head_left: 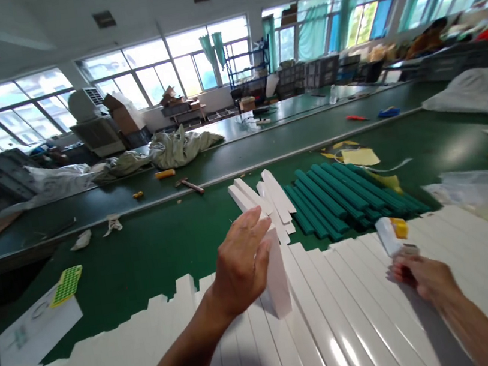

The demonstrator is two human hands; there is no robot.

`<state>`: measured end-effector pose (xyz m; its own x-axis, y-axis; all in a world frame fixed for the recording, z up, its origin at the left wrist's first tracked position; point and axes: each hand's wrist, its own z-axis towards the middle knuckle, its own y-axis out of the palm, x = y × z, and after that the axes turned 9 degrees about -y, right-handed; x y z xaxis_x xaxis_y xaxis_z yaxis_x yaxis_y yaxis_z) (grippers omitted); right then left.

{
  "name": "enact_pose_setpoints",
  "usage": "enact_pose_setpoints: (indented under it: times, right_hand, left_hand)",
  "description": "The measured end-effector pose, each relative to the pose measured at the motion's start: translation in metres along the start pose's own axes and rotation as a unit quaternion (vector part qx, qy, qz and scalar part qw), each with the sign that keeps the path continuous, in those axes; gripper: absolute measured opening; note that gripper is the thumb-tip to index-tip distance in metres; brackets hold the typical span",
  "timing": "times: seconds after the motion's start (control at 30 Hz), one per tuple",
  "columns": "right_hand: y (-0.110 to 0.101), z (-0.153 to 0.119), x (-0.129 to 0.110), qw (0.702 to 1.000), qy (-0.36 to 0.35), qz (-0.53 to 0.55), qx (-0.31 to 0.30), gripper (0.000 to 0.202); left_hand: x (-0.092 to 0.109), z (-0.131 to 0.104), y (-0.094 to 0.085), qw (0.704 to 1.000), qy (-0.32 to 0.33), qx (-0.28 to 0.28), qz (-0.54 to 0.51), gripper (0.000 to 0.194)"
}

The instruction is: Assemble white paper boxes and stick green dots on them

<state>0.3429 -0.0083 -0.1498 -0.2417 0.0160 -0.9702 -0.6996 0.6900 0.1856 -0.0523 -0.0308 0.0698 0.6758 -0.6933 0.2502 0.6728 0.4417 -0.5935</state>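
Observation:
My left hand [243,262] is closed around the upper part of a slim white box [276,278], fingers together and thumb on the near side. The box stands on end, tilted slightly, above a layer of long white boxes [345,290] laid side by side. To the right, my right hand [427,278] has curled fingers at the lower end of a small white tape dispenser [386,237] with a yellow part. Its fingertips are partly hidden and slightly blurred. Loose white box pieces [276,193] lie beyond my left hand.
A stack of green ribbed tubes [328,198] lies behind the white boxes. Farther off are a hammer [192,185], yellow paper [361,157] and a red-handled tool [356,118]. Clear plastic bags [481,189] are at right; a paper sheet [38,333] with a green grid card [66,285] is at left.

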Motion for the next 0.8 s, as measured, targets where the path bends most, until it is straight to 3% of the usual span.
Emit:
enact_pose_setpoints:
  times: [0.13,0.2,0.3,0.4,0.5,0.67,0.8]
  right_hand:
    - [0.041,-0.046,-0.03,0.998,0.038,-0.029,-0.041,0.016]
    - [0.074,-0.087,-0.066,0.987,0.003,0.015,-0.16,0.016]
    - [0.123,-0.151,-0.129,0.938,-0.057,0.078,-0.333,0.022]
    - [0.155,-0.195,-0.166,0.905,-0.085,0.09,-0.408,0.022]
    - [0.171,-0.211,-0.172,0.896,-0.106,0.088,-0.423,0.02]
    - [0.182,-0.216,-0.169,0.898,-0.125,0.055,-0.419,0.023]
    - [0.187,-0.213,-0.179,0.901,-0.083,0.031,-0.425,0.036]
  left_hand:
    - [0.006,0.0,0.004,0.999,-0.047,0.007,-0.004,0.029]
    - [0.01,0.001,0.008,0.997,-0.073,0.014,-0.002,0.028]
    - [0.016,0.002,0.014,0.997,-0.056,0.05,0.006,0.03]
    - [0.02,0.001,0.02,0.996,-0.053,0.077,0.012,0.043]
    - [0.023,-0.002,0.022,0.991,-0.084,0.099,0.017,0.058]
    - [0.027,-0.008,0.025,0.988,-0.109,0.111,0.003,0.063]
    - [0.029,-0.01,0.027,0.985,-0.12,0.12,0.003,0.064]
